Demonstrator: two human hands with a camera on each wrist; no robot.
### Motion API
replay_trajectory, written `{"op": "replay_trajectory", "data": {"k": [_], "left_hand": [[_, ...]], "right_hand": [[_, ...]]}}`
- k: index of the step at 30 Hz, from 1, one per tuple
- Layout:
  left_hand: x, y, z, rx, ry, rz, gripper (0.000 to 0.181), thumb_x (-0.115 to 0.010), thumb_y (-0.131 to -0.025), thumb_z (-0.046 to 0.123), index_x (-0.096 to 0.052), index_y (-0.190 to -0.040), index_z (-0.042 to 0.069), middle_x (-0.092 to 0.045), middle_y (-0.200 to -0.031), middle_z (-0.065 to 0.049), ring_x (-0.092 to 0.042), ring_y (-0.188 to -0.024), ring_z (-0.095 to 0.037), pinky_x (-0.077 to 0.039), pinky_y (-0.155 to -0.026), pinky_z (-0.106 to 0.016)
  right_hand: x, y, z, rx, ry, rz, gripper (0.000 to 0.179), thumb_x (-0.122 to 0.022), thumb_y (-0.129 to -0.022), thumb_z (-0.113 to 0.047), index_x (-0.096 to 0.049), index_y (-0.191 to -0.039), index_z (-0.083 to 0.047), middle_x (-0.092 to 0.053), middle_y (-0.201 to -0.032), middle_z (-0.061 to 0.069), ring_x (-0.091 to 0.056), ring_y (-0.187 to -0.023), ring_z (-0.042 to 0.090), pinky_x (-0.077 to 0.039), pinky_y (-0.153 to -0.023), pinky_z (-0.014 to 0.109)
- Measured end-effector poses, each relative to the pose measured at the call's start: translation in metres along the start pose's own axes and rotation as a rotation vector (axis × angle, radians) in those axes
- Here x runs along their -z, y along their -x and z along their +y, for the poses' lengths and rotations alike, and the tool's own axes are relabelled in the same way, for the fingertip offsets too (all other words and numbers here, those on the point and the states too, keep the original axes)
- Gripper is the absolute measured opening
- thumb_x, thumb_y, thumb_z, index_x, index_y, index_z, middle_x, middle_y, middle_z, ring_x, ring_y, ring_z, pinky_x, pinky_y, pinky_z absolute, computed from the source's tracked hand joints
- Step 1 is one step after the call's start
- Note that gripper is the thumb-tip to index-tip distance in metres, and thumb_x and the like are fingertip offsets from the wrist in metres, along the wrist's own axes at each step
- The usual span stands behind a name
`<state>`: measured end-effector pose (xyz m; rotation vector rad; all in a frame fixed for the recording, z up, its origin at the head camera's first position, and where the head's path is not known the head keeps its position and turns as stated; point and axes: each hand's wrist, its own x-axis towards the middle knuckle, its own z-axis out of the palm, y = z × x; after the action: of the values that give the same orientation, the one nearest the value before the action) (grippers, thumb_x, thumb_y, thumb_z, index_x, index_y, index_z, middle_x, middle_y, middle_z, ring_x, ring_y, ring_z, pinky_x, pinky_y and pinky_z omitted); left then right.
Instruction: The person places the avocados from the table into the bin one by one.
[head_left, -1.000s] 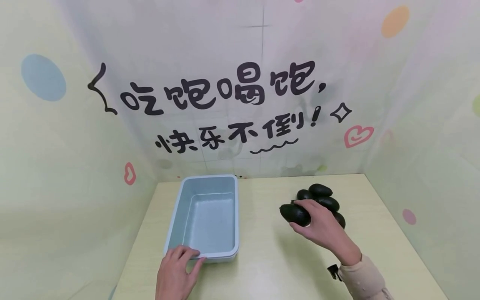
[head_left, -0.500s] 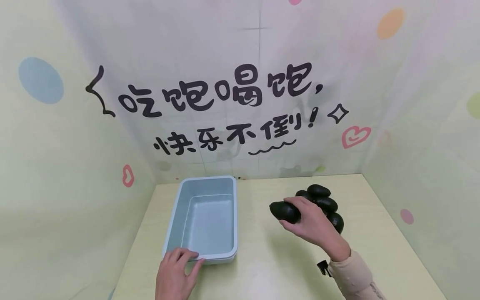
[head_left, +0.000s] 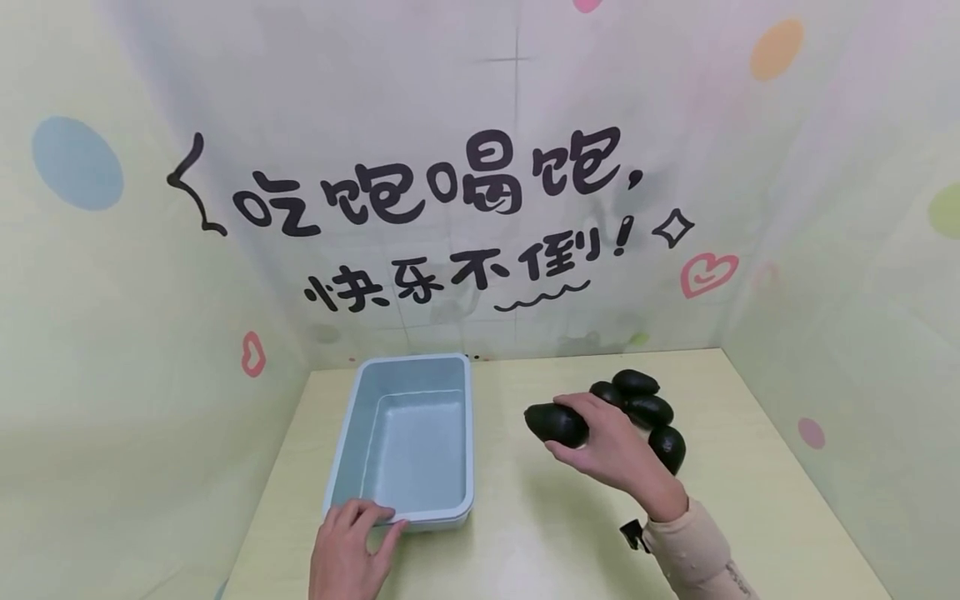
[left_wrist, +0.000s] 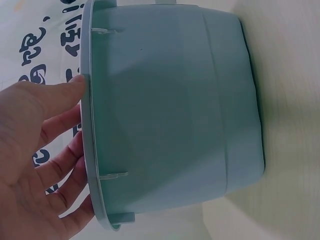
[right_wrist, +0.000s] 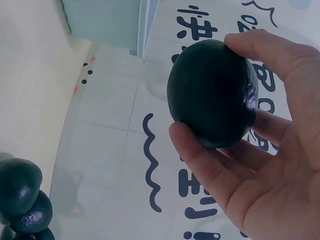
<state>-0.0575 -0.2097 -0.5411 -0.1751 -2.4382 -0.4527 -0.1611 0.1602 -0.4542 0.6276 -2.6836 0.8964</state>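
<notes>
The right hand [head_left: 611, 442] reaches in from the lower right of the head view, its forearm slanting up and to the left, with thumb and fingers curled round the thick end of a dark green avocado [head_left: 555, 425]. That avocado is held above the worktop [head_left: 510, 550], between the bin and the other avocados, its narrow end pointing left. The left hand [head_left: 348, 546] grips the near left part of the rim of a light blue plastic bin [head_left: 427, 516], fingers bent over the edge and thumb against the outside. The bin's right wall stands between the held avocado and the bin's inside. Four more avocados [head_left: 649, 412] lie at the right, three clustered and one nearer, the leftmost partly hidden behind the right hand. A small black object [head_left: 633, 534] shows beside the beige sleeve [head_left: 690, 542]. Behind, a backdrop [head_left: 420, 75] bears large black Chinese characters.
</notes>
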Motion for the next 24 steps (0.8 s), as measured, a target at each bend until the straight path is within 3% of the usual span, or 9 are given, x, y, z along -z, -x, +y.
{"op": "replay_trajectory", "data": {"k": [9,20,24], "left_hand": [[-0.001,0.002,0.003,0.017,0.014,0.011,0.031,-0.101,-0.064,0.024,-0.076,-0.082,0.02,-0.065,-0.086,0.005,-0.06,-0.081,-0.022,-0.05,-0.073,-0.043],[0.0,0.001,0.002,0.054,0.006,-0.015,0.032,-0.102,-0.065,0.025,-0.075,-0.082,0.02,-0.064,-0.086,0.003,-0.06,-0.081,-0.023,-0.05,-0.073,-0.045],[0.0,0.002,0.002,0.04,0.013,-0.002,0.033,-0.102,-0.064,0.024,-0.075,-0.081,0.02,-0.063,-0.086,0.003,-0.06,-0.079,-0.022,-0.05,-0.071,-0.044]], "right_hand": [[-0.004,-0.002,-0.006,0.052,-0.092,-0.03,0.054,-0.09,-0.085,-0.03,-0.071,-0.131,-0.01,-0.075,-0.129,0.002,-0.072,-0.117,0.02,-0.06,-0.095,0.037],[-0.013,-0.011,-0.025,0.07,-0.183,-0.061,0.054,-0.09,-0.084,-0.03,-0.072,-0.131,-0.011,-0.076,-0.127,0.002,-0.074,-0.113,0.018,-0.06,-0.093,0.035],[-0.019,-0.014,-0.031,0.059,-0.202,-0.096,0.054,-0.089,-0.085,-0.032,-0.071,-0.132,-0.011,-0.075,-0.128,0.001,-0.073,-0.113,0.018,-0.06,-0.092,0.034]]}}
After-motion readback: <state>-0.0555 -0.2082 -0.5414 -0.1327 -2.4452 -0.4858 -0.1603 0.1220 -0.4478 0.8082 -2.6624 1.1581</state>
